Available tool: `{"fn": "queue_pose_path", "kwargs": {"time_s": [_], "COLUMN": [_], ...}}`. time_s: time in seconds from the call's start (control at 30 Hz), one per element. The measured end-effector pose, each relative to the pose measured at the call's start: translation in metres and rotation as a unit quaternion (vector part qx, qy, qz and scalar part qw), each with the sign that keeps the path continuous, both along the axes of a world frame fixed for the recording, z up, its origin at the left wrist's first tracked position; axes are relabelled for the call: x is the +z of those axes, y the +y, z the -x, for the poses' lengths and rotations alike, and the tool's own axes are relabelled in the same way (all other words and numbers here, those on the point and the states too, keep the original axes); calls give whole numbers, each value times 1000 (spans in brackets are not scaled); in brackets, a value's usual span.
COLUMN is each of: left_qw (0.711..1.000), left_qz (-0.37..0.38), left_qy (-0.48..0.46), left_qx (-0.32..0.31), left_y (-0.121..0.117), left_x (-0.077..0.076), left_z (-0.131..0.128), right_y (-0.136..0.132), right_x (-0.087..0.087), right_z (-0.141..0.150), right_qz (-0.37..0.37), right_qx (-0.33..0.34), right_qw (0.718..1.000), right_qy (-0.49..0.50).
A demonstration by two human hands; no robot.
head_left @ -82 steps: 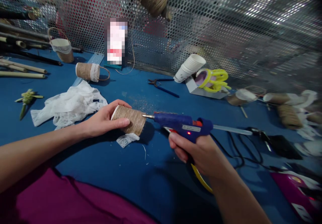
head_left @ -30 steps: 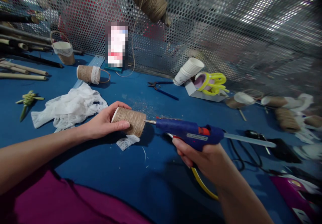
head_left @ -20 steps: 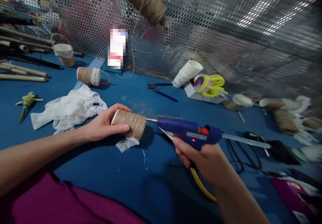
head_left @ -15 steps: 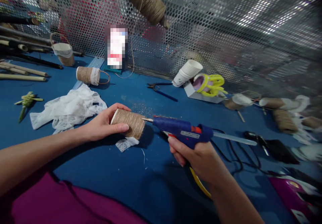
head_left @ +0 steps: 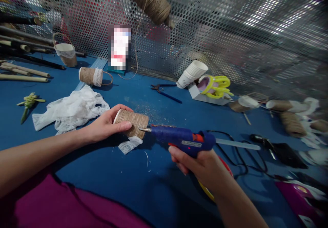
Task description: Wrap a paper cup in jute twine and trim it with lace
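My left hand (head_left: 110, 123) is closed around a paper cup wrapped in brown twine (head_left: 135, 121), which lies on its side with its white end toward my palm. A strip of white lace (head_left: 130, 145) hangs at the cup's lower edge, against the table. In my right hand (head_left: 196, 161) is a blue hot glue gun (head_left: 183, 138), a clear glue stick (head_left: 238, 144) poking out of its back. The gun's metal nozzle is at the twine on the cup's near side; whether it touches I cannot tell.
Crumpled white lace (head_left: 74, 108) lies left, near a finished-looking twine basket (head_left: 87, 76). Pliers (head_left: 166, 94), stacked paper cups (head_left: 192, 73) and yellow-handled scissors (head_left: 217, 86) are at the back. A black cable (head_left: 241, 159) runs along the right. Behind stands a perforated metal screen (head_left: 217, 26).
My right hand has moved the glue gun slightly left and down, so the nozzle has shifted from the cup's upper far end to lower on its side. My left hand keeps its hold.
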State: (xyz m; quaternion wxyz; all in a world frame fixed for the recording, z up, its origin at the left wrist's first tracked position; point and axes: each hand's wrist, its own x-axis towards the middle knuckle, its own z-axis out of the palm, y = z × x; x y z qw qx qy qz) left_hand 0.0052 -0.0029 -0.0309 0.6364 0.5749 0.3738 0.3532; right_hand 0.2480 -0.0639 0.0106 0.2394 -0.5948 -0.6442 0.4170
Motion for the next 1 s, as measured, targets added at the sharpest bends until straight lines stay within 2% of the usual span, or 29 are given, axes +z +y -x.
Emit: {"fn": "queue_pose_path", "kwargs": {"time_s": [0.2,0.33,0.67,0.8,1.0], "left_qw": [1000,999,1000,1000,1000], "left_qz": [-9,-3,2,-6,-11], "left_qy": [-1,-14,-7,11,9], "left_qx": [-24,-31,0,5,0], "left_y": [-1,-2,-1,-1,0], "left_x": [0,0,1,2,2], "left_z": [2,2,-1,-1,0], "right_y": [10,13,-1,2,1], "right_x": [-5,-4,1,0,1], "right_z": [-3,-3,0,-1,0], "right_qz": [14,26,4,5,-7], "right_qx": [-28,-22,-6,30,24], "right_qw": [998,997,1000,1000,1000], "right_qy": [50,67,-2,5,0]}}
